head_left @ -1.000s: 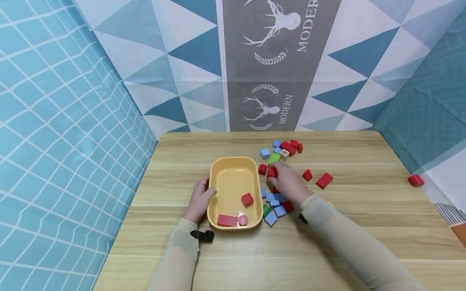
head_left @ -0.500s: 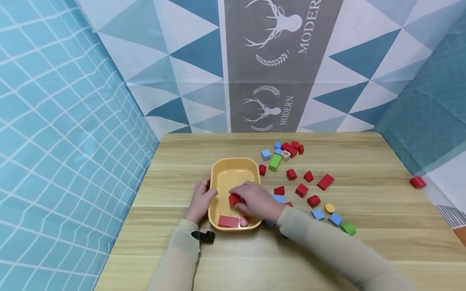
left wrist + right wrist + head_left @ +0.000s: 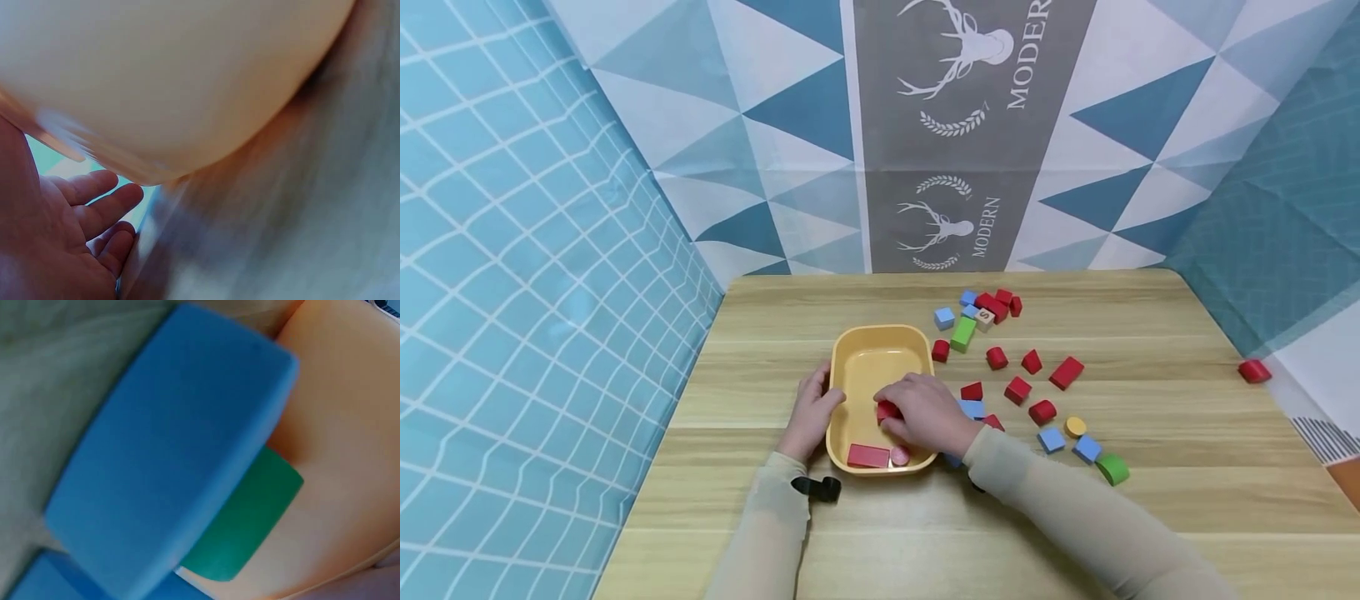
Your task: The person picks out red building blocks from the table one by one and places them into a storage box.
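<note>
A shallow yellow tray (image 3: 871, 375) stands on the wooden table. My left hand (image 3: 811, 414) grips its left side, thumb over the rim and fingers outside; the left wrist view shows those fingers (image 3: 109, 209) beside the tray's wall. Inside the tray, my right hand (image 3: 931, 414) pinches a red block (image 3: 887, 412) low over the floor. A flat red block (image 3: 868, 456) and a small round red piece (image 3: 899, 455) lie at the near end. In the right wrist view, a blue block (image 3: 172, 444) and a green block (image 3: 247, 519) stand close outside the tray's wall.
Several loose red blocks (image 3: 1018, 390) are scattered right of the tray. Farther back lie a light green block (image 3: 963, 334), a lettered wooden cube (image 3: 984, 319) and blue blocks. A yellow disc (image 3: 1075, 427) and a green arch (image 3: 1112, 468) are nearer, at the right.
My right hand has brought a red block from the pile leftward into the tray and lowered slightly there, covering the red cube's earlier spot. My left hand has stayed on the tray.
</note>
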Motion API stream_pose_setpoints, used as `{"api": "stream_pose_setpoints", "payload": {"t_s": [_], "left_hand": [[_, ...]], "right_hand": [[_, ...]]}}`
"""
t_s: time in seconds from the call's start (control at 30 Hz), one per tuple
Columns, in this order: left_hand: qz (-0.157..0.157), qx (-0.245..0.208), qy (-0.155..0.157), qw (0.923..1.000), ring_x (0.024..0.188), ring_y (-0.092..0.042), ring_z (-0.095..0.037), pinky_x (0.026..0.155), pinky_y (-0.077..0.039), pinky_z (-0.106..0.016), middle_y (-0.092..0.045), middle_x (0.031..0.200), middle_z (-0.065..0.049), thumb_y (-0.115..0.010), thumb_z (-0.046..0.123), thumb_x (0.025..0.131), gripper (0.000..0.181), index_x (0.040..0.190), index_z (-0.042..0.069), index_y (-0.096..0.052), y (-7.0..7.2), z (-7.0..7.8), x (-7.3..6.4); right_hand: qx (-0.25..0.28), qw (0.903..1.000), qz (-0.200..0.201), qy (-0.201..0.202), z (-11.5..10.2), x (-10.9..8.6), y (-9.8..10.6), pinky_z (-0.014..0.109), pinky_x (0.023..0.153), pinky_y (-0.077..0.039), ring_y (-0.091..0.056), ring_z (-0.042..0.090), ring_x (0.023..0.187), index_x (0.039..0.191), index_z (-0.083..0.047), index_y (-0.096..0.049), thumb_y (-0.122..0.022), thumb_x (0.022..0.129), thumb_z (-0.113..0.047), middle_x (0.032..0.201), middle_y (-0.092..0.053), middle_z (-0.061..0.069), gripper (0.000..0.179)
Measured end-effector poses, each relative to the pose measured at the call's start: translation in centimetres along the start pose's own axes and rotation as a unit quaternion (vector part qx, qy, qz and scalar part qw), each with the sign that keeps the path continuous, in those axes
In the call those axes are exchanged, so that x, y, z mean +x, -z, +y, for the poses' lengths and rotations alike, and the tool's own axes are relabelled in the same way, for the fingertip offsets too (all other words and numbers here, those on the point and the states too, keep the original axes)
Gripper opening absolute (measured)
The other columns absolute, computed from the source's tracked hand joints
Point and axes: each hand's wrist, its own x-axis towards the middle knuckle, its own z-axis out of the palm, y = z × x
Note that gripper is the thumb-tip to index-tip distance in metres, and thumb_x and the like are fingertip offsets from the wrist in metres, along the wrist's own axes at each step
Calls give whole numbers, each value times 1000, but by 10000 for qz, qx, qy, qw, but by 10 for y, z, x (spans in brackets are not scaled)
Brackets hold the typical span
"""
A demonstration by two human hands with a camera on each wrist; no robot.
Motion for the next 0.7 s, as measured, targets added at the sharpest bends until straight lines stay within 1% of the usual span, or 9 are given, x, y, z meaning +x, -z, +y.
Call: {"api": "stream_pose_setpoints", "payload": {"t_s": [0.17, 0.33, 0.5, 0.7], "left_hand": [[13, 5, -9, 10000, 149, -33, -35, 130, -25, -53, -33, 164, -23, -59, 16, 92, 77, 165, 3, -38, 1, -1, 0], [14, 45, -46, 10000, 150, -32, -34, 130, -24, -51, -33, 164, -23, -60, 16, 92, 78, 165, 3, -37, 0, 0, 0], [25, 38, -73, 10000, 148, -33, -34, 129, -25, -51, -34, 162, -24, -59, 15, 92, 76, 164, 3, -40, -1, -1, 1], [50, 32, -98, 9999, 148, -33, -34, 129, -26, -50, -35, 162, -24, -60, 15, 92, 74, 163, 3, -42, -1, -2, 1]], "right_hand": [[-53, 10000, 13, -25, -1, 0, -1, 42, 102, -53, -62, 19, 110, 130, -19, -75, -76, 98, -37, 116, -78, -4, 37], [-73, 10000, 13, -43, 0, 1, -1, 42, 104, -53, -62, 19, 112, 132, -19, -75, -76, 98, -39, 120, -78, -4, 40], [-14, 10000, 22, -25, 2, 1, -2, 44, 107, -52, -63, 19, 115, 133, -19, -74, -77, 97, -40, 123, -77, -3, 42], [96, 9999, 126, -1, 1, 0, -2, 45, 110, -51, -64, 20, 118, 132, -19, -74, -76, 97, -40, 126, -77, -2, 41]]}}
